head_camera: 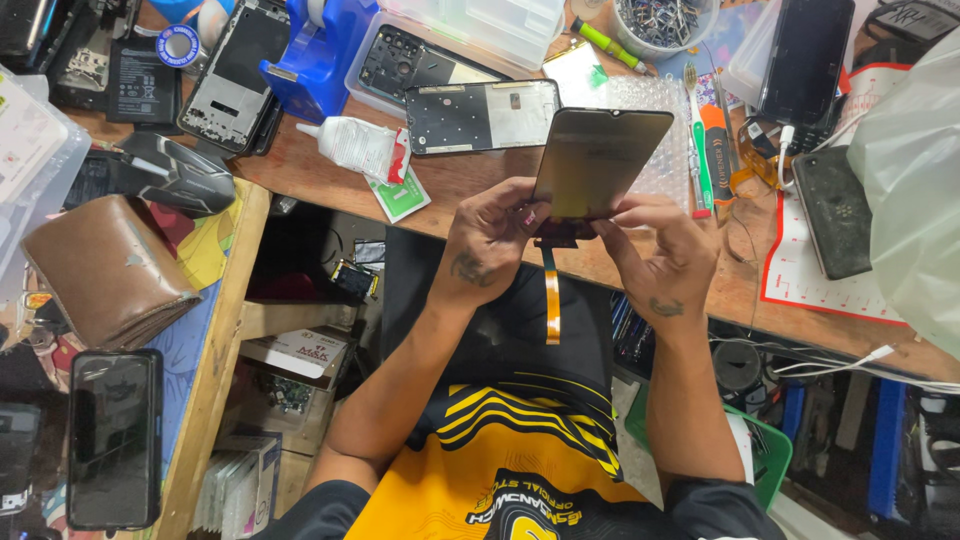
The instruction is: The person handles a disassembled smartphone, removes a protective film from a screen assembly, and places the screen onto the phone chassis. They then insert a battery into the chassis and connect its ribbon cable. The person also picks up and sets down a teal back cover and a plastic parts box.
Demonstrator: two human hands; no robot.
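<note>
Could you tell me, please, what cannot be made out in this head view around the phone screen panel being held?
- Lower edge of the screen panel: hidden by the left hand and right hand.
- Where the orange flex cable joins the panel: covered by the fingers.
- Contents of the round parts tub: too small, cut off by the top edge.
- Black phone beside the bench: partly cut off at the left.

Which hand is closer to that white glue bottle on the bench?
Left. The left hand is just right of the white glue bottle; the right hand lies farther off, beyond the phone screen.
</note>
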